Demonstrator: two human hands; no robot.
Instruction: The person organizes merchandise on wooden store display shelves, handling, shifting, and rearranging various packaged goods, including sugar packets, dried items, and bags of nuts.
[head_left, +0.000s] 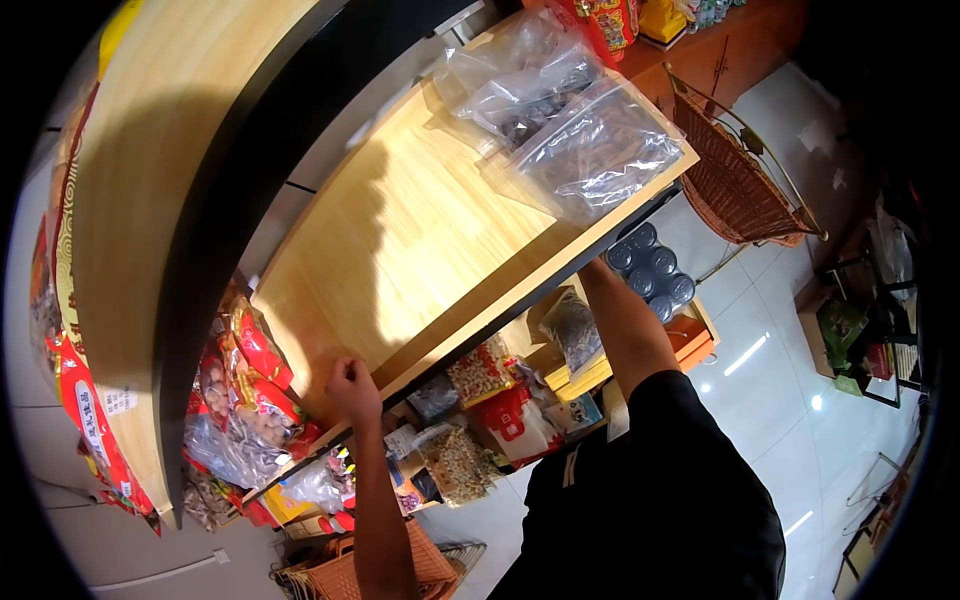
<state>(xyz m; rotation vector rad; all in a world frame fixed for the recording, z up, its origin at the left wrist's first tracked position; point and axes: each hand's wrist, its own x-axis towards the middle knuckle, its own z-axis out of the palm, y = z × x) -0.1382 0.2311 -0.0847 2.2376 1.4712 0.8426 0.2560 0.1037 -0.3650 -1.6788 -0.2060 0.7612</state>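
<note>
My left hand (352, 388) is closed at the near left corner of a pale wooden shelf (440, 220); whatever is inside the curled fingers is hidden. Beside it on the left lie red-and-clear packets of round dried goods (262, 400). My right arm (628, 325) reaches in beneath the shelf's front edge, and the hand itself is hidden there. Clear plastic bags (600, 150), some with dark contents, lie at the shelf's far right end. Close to my right forearm, on the level below, are a bag of dark dried goods (573, 330) and a pack of dark-lidded cans (652, 268).
Lower shelves hold bagged nuts (455, 465) and a red-and-white packet (515, 425). A wicker basket (735, 175) stands to the right. An orange basket (385, 570) is below my left arm. A black-edged upper shelf (240, 150) crosses the left. Tiled floor (770, 340) lies right.
</note>
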